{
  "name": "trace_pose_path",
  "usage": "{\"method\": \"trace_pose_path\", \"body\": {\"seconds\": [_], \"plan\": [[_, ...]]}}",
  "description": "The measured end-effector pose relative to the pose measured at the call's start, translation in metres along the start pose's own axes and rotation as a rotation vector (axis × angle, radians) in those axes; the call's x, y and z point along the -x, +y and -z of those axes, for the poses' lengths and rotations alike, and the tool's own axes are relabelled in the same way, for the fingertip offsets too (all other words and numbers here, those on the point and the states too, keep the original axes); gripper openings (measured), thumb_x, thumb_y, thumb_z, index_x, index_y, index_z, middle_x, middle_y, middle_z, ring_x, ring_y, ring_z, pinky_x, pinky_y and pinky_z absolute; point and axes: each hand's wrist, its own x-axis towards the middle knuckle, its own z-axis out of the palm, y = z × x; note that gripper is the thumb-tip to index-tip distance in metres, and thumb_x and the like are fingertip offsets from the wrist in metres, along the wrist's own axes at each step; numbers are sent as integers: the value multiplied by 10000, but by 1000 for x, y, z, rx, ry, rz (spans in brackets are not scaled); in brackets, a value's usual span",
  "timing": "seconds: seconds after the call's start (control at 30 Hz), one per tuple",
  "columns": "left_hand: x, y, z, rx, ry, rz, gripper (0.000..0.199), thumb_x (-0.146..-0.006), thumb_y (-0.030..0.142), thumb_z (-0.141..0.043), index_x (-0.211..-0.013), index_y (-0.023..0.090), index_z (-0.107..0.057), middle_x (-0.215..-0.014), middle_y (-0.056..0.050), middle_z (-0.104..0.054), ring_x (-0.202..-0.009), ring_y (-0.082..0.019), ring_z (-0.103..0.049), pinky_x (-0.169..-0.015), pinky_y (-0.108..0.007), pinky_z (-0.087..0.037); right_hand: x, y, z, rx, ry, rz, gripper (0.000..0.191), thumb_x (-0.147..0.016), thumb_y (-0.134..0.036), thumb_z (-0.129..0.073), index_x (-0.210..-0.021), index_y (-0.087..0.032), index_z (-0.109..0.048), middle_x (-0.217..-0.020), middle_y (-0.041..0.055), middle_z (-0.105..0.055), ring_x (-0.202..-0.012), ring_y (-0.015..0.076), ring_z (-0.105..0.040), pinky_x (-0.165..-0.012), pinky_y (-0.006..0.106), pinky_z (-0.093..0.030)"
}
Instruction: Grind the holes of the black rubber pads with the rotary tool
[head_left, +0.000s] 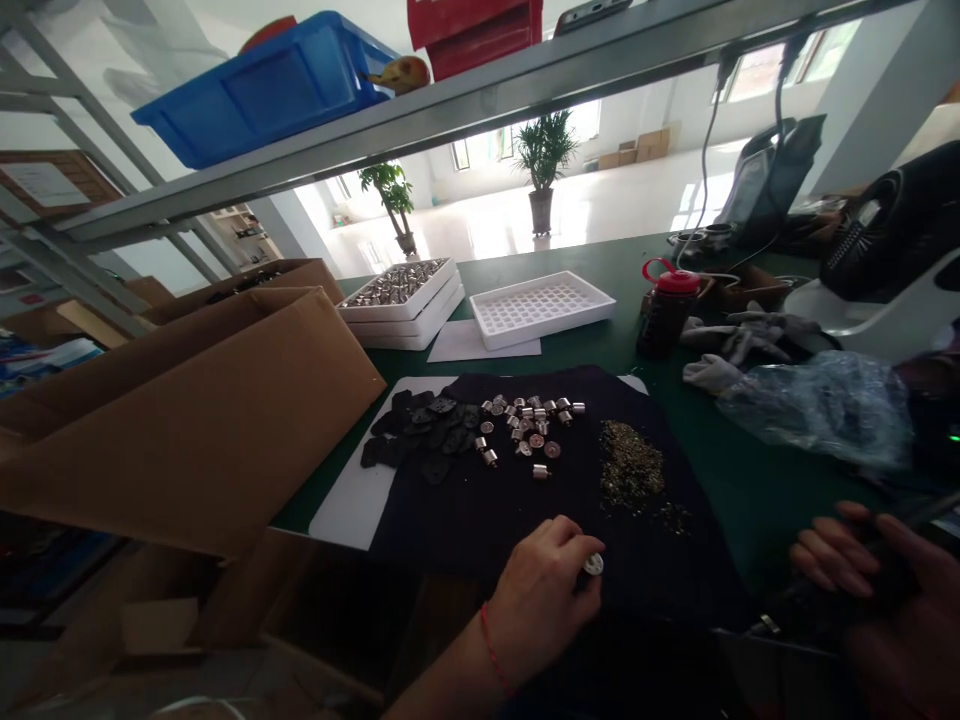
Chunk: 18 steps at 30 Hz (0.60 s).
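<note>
1. Fingers (589, 545) of the left hand (536, 590) are closed in a pinch on a small metal part (593, 564), above the near side of the dark cloth (450, 530)
2. Its pale round end shows past the fingertips; a good hold, I'd judge, grips the sides only, leaving that end uncovered and steady
3. Right hand (836, 555), at the far right, has its fingers curled; too dim to tell whether they hold anything
4. Beyond the left hand lie loose cylinders (540, 471), with black pieces (439, 425) to their left and gold bits (632, 465) to their right; best keep both wrists clear of the bits, which would likely scatter
5. Farther back on the green bench (720, 450) stand stacked trays (420, 330), cylinders filling the top one
</note>
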Motion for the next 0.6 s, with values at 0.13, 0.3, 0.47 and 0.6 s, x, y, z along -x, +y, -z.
{"method": "trace_pose_path", "body": {"seconds": [0.13, 0.3, 0.47, 0.6], "plan": [[-2, -3, -7, -4, -13, 41, 539, -890, 89, -874, -1395, 192, -719, -1185, -78, -787, -1086, -300, -781, -986, -454, -701, 1, 1, 3, 0, -2, 7, 636, -432, -221, -1041, -922, -201, -638, -755, -92, -323, -571, 72, -293, -434, 165, -487], [5, -4, -7, 92, 17, 88, 785, -853, 87, -952, -1536, 193, -581, -1237, -60, -787, -1091, -266, -770, -1067, -453, -681, -3, 4, 12, -20, -50, 11, 481, -628, -236, -1006, -937, -200, -639, -770, -76, -302, -566, 77, -298, -455, 169, -450], [7, -6, -6, 87, -5, 74, 745, -872, 83, -951, -1520, 190, -599, -1164, -53, -798, -1038, -268, -769, -1009, -439, -687, -3, 5, 15, -52, -29, -6, 232, -913, -246, -879, -949, -185, -658, -781, -52, -299, -565, 78, -320, -483, 201, -404], [7, -5, -6, 51, -29, 55, 750, -875, 133, -989, -1520, 180, -611, -1158, -65, -799, -1036, -283, -775, -994, -450, -689, -5, 5, 21, -25, -44, 11, 271, -876, -262, -902, -939, -198, -646, -773, -49, -304, -561, 83, -311, -475, 216, -397]]}}
